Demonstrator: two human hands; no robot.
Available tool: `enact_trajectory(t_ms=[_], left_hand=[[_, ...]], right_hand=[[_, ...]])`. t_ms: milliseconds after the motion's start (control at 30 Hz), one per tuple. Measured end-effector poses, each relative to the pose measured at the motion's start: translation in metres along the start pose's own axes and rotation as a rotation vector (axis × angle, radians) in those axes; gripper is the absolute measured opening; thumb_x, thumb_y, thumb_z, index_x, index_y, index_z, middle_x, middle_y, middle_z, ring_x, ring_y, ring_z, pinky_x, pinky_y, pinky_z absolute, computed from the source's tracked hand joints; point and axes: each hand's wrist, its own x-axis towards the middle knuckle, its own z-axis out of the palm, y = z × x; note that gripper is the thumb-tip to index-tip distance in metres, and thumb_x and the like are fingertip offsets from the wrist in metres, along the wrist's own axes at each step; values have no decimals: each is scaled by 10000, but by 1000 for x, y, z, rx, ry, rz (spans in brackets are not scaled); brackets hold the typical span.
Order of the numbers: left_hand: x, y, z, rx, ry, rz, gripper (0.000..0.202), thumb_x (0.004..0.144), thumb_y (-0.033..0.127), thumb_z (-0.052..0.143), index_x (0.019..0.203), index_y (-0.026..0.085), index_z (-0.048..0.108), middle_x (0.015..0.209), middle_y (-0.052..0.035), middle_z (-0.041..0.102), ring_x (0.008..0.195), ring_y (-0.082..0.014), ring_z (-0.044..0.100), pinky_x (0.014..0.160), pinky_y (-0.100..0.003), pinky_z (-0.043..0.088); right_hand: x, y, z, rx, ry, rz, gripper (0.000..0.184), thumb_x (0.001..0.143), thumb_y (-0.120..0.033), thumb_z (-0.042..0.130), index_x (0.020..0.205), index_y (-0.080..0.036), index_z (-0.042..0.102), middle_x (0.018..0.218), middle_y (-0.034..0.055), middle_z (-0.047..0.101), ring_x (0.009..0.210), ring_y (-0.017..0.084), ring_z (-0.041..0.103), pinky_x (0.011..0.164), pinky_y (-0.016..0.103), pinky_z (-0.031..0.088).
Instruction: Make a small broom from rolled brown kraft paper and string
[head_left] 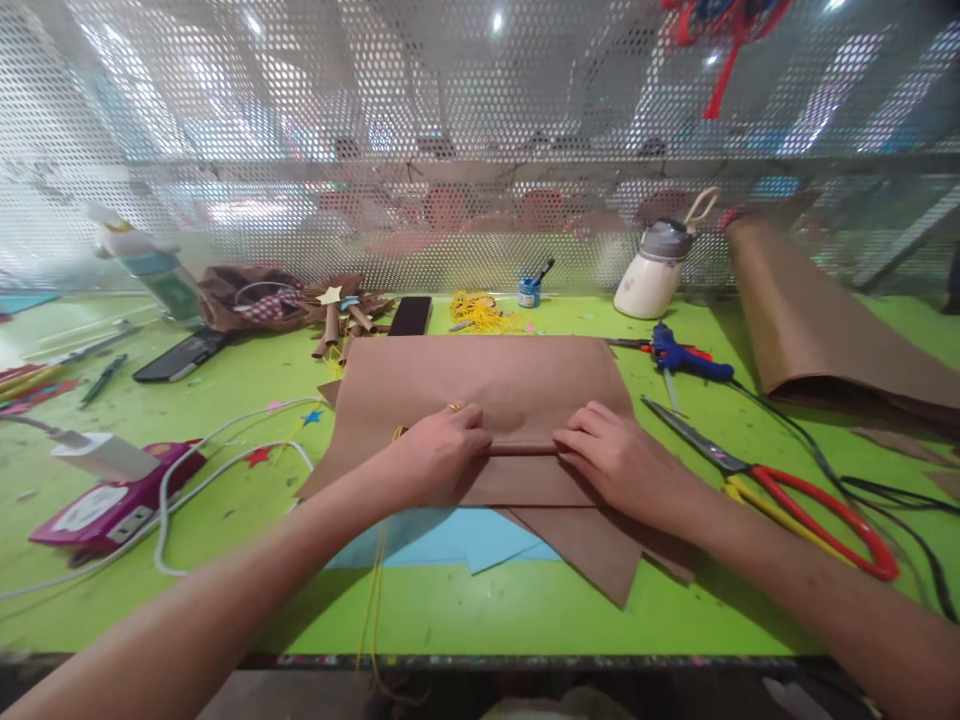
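Note:
A sheet of brown kraft paper [480, 375] lies in front of me, with a narrow rolled strip [523, 450] of brown paper across its lower part. My left hand [442, 450] is closed, its fingertips pinching the left end of the roll. At the right end, the bent fingers of my right hand [611, 455] grip the same roll. Below the sheet, a loose brown paper piece [592, 560] and light blue paper [442, 535] stick out. Yellow string [379, 590] hangs by my left wrist over the table edge.
Red-handled scissors [757, 475] and a blue glue gun [686, 358] lie right of the paper, with a black cord. A purple power strip [124, 500] with white cables is at the left. A white bottle [651, 270] and large folded brown paper [810, 310] stand behind.

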Motion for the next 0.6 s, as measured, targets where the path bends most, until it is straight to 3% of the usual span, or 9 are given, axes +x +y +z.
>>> enact_trajectory(t_ms=[167, 433, 600], left_hand=[[-2, 2, 4, -89, 51, -95, 210, 916, 210, 389, 912, 173, 595, 853, -57, 542, 749, -154, 523, 661, -253, 416], [-11, -4, -2, -168, 32, -105, 259, 923, 233, 393, 929, 191, 648, 821, -58, 547, 722, -145, 528, 639, -237, 394], [-16, -5, -19, -281, -145, -58, 223, 902, 204, 441, 879, 182, 661, 791, -42, 566, 665, -117, 527, 597, -211, 371]], right_hand=[[0, 4, 3, 22, -21, -15, 236, 925, -156, 406, 893, -153, 639, 806, 98, 565, 810, 210, 483, 711, 343, 416], [1, 5, 5, 166, -16, -10, 242, 933, -218, 430, 868, -148, 653, 786, 92, 574, 785, 196, 506, 667, 318, 412], [-1, -6, 1, 238, -76, -20, 238, 942, -234, 422, 933, -155, 646, 795, 78, 570, 762, 183, 497, 643, 309, 391]])
